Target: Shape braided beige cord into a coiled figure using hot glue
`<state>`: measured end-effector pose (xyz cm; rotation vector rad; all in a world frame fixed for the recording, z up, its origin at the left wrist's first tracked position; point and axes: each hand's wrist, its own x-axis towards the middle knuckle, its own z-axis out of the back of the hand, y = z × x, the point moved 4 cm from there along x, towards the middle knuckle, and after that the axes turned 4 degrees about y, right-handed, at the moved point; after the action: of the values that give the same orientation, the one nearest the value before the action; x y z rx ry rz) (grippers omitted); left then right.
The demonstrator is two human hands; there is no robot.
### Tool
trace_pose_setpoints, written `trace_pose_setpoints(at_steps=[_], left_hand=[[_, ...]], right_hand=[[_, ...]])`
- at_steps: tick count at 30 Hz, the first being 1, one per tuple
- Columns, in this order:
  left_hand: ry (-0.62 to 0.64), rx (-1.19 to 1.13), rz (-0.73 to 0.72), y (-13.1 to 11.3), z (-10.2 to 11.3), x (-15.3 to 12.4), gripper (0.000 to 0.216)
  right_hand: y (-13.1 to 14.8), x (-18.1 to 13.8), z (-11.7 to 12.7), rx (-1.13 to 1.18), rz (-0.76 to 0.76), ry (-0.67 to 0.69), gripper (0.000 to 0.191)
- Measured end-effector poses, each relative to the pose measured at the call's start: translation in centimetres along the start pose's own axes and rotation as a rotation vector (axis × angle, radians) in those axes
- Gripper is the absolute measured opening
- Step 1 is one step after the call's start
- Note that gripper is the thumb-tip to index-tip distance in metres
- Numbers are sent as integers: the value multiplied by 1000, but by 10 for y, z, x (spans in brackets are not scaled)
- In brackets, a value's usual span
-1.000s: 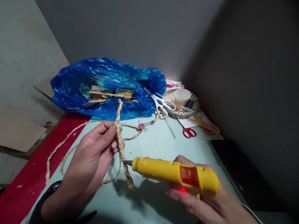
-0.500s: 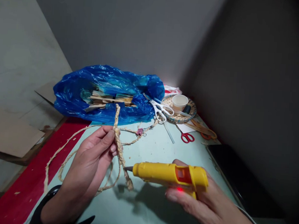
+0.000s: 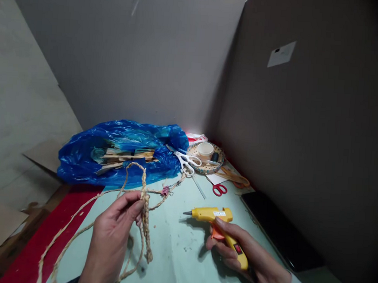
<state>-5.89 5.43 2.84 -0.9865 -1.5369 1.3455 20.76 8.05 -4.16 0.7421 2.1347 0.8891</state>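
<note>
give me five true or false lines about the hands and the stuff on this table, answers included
1. The left hand pinches the cord. True.
2. The right hand holds the glue gun. True.
3. The glue gun's nozzle touches the cord. False: a gap separates nozzle and cord.
4. The white cup stands in the basket. True.
5. The red scissors lie inside the blue bag. False: the red scissors lie on the table.
</note>
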Motion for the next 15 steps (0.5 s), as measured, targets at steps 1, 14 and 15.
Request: trace_pose_setpoints(at_steps=[1, 14, 15], left_hand=[[16, 24, 6, -1, -1, -2, 24], [111, 187, -76, -28, -21, -20, 12], [112, 191, -77, -28, -22, -21, 11]], right_hand=[[-1, -2, 0, -26, -1, -11, 52], [15, -20, -8, -557, 60, -108, 60], [22, -23, -4, -657, 106, -165, 56]])
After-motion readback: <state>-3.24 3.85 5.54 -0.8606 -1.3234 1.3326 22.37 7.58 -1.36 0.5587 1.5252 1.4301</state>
